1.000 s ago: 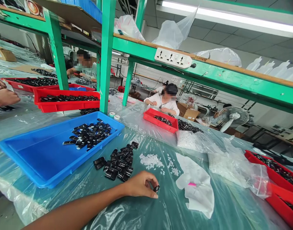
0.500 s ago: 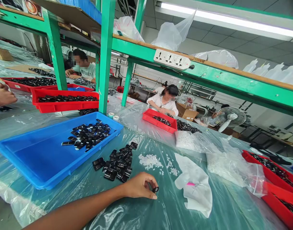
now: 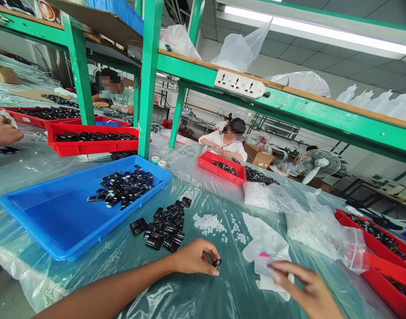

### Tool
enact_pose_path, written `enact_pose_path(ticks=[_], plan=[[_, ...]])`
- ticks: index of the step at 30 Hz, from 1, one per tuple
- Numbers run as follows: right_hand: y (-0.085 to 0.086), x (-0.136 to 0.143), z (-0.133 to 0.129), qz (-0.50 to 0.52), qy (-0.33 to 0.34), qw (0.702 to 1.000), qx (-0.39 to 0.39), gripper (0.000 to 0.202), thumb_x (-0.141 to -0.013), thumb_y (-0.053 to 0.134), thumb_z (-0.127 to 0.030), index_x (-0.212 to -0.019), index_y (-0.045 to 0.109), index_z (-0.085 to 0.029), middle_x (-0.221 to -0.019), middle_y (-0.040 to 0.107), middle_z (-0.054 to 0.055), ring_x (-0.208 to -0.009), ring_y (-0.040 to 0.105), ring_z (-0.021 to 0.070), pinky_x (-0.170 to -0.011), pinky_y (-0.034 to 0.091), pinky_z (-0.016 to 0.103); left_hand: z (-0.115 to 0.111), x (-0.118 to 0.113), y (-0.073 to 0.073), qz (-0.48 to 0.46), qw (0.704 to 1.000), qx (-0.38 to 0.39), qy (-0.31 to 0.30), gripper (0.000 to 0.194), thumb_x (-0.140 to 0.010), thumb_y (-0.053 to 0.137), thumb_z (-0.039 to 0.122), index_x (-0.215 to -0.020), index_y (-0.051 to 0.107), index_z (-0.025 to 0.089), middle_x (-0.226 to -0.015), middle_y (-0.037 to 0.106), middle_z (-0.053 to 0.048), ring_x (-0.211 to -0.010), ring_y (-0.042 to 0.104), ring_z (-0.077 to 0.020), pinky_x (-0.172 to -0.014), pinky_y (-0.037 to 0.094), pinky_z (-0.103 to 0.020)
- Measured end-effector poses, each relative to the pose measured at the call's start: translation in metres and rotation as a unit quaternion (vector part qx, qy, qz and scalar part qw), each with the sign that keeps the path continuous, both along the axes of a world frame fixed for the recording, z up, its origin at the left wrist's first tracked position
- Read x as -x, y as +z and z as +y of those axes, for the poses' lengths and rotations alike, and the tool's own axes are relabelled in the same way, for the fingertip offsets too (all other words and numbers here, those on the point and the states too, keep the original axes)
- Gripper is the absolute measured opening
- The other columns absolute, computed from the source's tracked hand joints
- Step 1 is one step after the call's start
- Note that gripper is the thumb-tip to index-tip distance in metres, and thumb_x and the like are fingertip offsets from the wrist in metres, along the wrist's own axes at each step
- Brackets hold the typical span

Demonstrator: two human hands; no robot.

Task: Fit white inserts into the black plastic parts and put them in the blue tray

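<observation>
My left hand point(image 3: 198, 258) is closed around a small black plastic piece point(image 3: 217, 262), whose round end shows at the fingertips. Over the lower part of a white sheet point(image 3: 267, 235) hangs my right hand point(image 3: 302, 283), a little blurred, its fingers stretched out and nothing visible in them. Close to those fingertips, a thin tool with a pink end point(image 3: 264, 255) lies on the sheet. Beyond my left hand spreads a pile of black pieces point(image 3: 166, 226). To its right are loose small white bits point(image 3: 209, 223).
A blue tray point(image 3: 56, 212) with black pieces stands at the left. Red bins point(image 3: 93, 146) sit behind it and at the right edge. Plastic bags of white bits point(image 3: 312, 230) lie at the right. Co-workers sit across the table. A green shelf post point(image 3: 148, 88) rises behind the blue tray.
My right hand has come into view from the lower right, over the white sheet. My left hand stays nearly in place with the black piece.
</observation>
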State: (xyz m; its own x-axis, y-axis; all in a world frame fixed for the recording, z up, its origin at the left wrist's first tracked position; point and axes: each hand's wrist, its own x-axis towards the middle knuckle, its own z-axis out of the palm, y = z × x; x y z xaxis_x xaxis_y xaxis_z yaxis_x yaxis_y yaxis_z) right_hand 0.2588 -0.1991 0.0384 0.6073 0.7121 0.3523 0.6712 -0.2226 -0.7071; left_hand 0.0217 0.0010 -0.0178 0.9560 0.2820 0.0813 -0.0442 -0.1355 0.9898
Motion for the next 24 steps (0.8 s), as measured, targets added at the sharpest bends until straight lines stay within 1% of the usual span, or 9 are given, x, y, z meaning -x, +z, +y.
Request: enact_pose_path(ticks=[2,3,6,11,15,18,21,23,24], plan=[[-0.011,-0.023,0.019,-0.126,0.047,0.972,0.194,0.024,-0.08,0.057,-0.033,-0.102,0.066,-0.027,-0.086,0.067,0.0,-0.07,0.061,0.0184,-0.064,0.046,0.031,0.0,0.0,0.0,-0.003,1.0,0.001,-0.003,0.035,-0.063,0.076,0.036,-0.088,0.068,0.014,-0.083,0.065,-0.004,-0.063,0.054,-0.0106,-0.057,0.041,-0.019],[-0.017,-0.033,0.027,-0.149,0.037,0.964,0.217,0.024,-0.079,0.055,-0.028,-0.1,0.067,-0.028,-0.087,0.068,0.001,-0.067,0.061,0.0199,-0.061,0.044,0.032,0.0,0.0,0.0,-0.003,1.0,0.001,-0.004,0.035,-0.063,0.076,0.036,-0.088,0.068,0.014,-0.083,0.065,-0.004,-0.063,0.054,-0.0108,-0.057,0.041,-0.019],[-0.035,-0.049,0.042,-0.182,0.061,0.952,0.24,0.03,-0.076,0.049,-0.017,-0.097,0.068,-0.027,-0.092,0.068,0.001,-0.067,0.061,0.0187,-0.06,0.04,0.03,0.0,0.0,0.001,0.002,1.0,-0.002,-0.011,0.037,-0.062,0.077,0.038,-0.089,0.068,0.014,-0.082,0.065,-0.004,-0.064,0.056,-0.012,-0.058,0.042,-0.02],[-0.05,-0.05,0.047,-0.251,0.106,0.929,0.25,0.026,-0.081,0.041,-0.02,-0.082,0.067,-0.024,-0.085,0.067,0.002,-0.067,0.06,0.0193,-0.059,0.035,0.029,0.0,0.001,0.001,0.007,0.999,0.008,-0.038,0.039,-0.06,0.078,0.039,-0.089,0.069,0.014,-0.081,0.066,-0.005,-0.065,0.057,-0.0129,-0.059,0.044,-0.021],[-0.046,-0.06,0.042,-0.277,0.095,0.927,0.234,0.022,-0.08,0.045,-0.025,-0.083,0.067,-0.027,-0.084,0.067,0.0,-0.07,0.062,0.0191,-0.06,0.037,0.028,0.0,0.001,-0.001,0.012,0.999,0.015,-0.05,0.039,-0.06,0.078,0.04,-0.089,0.07,0.016,-0.081,0.066,-0.004,-0.066,0.058,-0.0135,-0.06,0.045,-0.021],[-0.033,-0.067,0.037,-0.279,0.015,0.939,0.2,0.027,-0.082,0.045,-0.033,-0.102,0.063,-0.03,-0.09,0.067,0.001,-0.069,0.063,0.0198,-0.056,0.039,0.028,-0.001,0.001,-0.002,0.019,0.998,0.019,-0.053,0.041,-0.059,0.079,0.041,-0.09,0.07,0.016,-0.08,0.066,-0.004,-0.066,0.059,-0.0141,-0.061,0.045,-0.022],[-0.012,-0.051,0.039,-0.266,-0.123,0.953,0.083,0.036,-0.085,0.044,-0.046,-0.107,0.059,-0.022,-0.081,0.065,0.005,-0.063,0.061,0.0205,-0.054,0.042,0.03,-0.001,0.001,0.0,0.02,0.998,0.015,-0.054,0.043,-0.057,0.079,0.04,-0.091,0.07,0.016,-0.078,0.066,-0.004,-0.066,0.059,-0.0141,-0.06,0.045,-0.021],[0.0,-0.023,0.046,-0.156,-0.189,0.951,-0.188,0.03,-0.08,0.056,-0.044,-0.092,0.06,-0.018,-0.076,0.064,0.006,-0.067,0.062,0.0207,-0.057,0.046,0.03,0.0,0.001,0.001,0.017,0.998,0.008,-0.056,0.043,-0.057,0.08,0.04,-0.092,0.07,0.016,-0.079,0.066,-0.004,-0.067,0.059,-0.0142,-0.061,0.045,-0.021],[0.004,-0.005,0.051,-0.079,-0.141,0.939,-0.305,0.025,-0.08,0.058,-0.039,-0.092,0.056,-0.017,-0.077,0.064,0.006,-0.066,0.063,0.0196,-0.061,0.048,0.032,0.0,0.001,0.001,0.015,0.998,0.005,-0.057,0.043,-0.058,0.079,0.041,-0.092,0.07,0.016,-0.08,0.066,-0.004,-0.067,0.059,-0.0142,-0.061,0.045,-0.021]])
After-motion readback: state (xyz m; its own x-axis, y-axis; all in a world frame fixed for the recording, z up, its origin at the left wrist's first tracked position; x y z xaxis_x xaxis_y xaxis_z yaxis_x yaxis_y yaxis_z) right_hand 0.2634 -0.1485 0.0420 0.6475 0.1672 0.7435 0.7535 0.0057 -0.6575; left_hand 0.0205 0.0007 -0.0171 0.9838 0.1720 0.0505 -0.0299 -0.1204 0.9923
